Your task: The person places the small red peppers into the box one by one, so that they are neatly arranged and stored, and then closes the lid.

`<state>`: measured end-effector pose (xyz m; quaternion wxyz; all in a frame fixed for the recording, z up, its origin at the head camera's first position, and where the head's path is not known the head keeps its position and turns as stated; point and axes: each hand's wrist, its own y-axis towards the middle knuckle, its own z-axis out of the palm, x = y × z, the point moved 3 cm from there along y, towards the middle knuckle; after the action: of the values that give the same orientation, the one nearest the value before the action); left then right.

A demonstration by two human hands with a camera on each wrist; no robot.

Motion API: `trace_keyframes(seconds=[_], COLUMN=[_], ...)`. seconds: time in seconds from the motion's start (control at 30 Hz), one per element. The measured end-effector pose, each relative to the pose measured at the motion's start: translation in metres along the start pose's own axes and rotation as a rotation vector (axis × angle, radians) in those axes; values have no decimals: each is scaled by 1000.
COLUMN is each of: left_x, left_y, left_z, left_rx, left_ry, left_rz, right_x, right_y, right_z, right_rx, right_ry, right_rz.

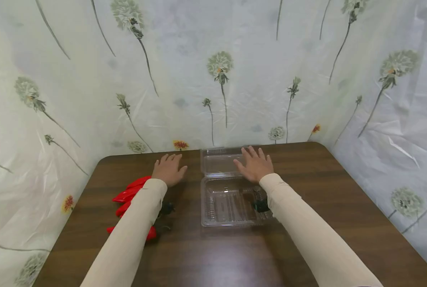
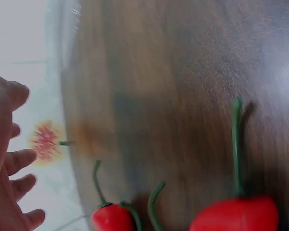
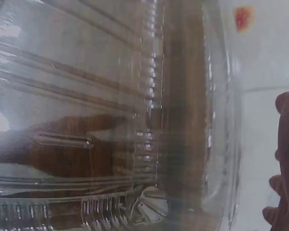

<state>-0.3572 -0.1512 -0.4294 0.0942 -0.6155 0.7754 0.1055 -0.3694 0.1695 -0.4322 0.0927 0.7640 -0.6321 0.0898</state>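
Note:
My left hand [image 1: 166, 170] is held out over the table with fingers spread, just beyond several red chili peppers [image 1: 127, 194] that lie at the left, partly hidden by the sleeve. Green stems show on the peppers [image 2: 233, 216] in the left wrist view. Spread fingers also mark my right hand [image 1: 255, 164], which holds nothing and overlaps the raised lid of a clear plastic clamshell container [image 1: 224, 221]. That container lies unfolded, its tray nearer me and its lid toward the wall. The ribbed tray floor [image 3: 62, 96] fills much of the right wrist view.
The dark brown wooden table [image 1: 217, 255] has rounded far corners. Behind it and along both sides hangs a pale sheet [image 1: 184, 79] printed with dandelions. Light glares off the near middle of the tabletop.

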Motion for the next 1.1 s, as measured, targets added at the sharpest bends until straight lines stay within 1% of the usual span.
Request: trace_keyframes(seconds=[0.07,0.13,0.2,0.27,0.3,0.37,0.47,0.57,0.67,0.73,0.8,0.97,1.1], left_x=[2,2,1,0,0,1,5,11,17,22,26,39,50], left_y=[-10,-24,-42,-64,-75,-97,-129,-154,-175,-186,-196,-215,-224], left_z=[-6,-16,-28,-39,-45,-56,-69,-75,-74,-70,-63,-41,-29], left_rx=[-21,-29,-29,-26,-29,-55,-125,-204,-268,-295,-318,-352,-374], left_ry=[-25,-76,-129,-178,-201,-220,-234,-224,-193,-157,-113,-17,24], left_rz=[50,102,137,158,169,177,199,215,243,263,281,300,310], right_x=[1,-2,-10,-21,-28,-41,-57,-64,-65,-64,-60,-54,-55], right_y=[-6,-15,-27,-41,-48,-62,-83,-100,-113,-118,-121,-123,-123], right_z=[-2,-6,-13,-20,-23,-27,-28,-19,-8,-3,1,7,9], right_rx=[-15,-32,-34,-21,-9,38,120,206,250,248,229,199,199], right_ry=[22,62,130,213,256,335,413,502,581,605,615,652,699], right_rz=[-37,-63,-63,-38,-19,31,97,152,185,178,145,82,76])
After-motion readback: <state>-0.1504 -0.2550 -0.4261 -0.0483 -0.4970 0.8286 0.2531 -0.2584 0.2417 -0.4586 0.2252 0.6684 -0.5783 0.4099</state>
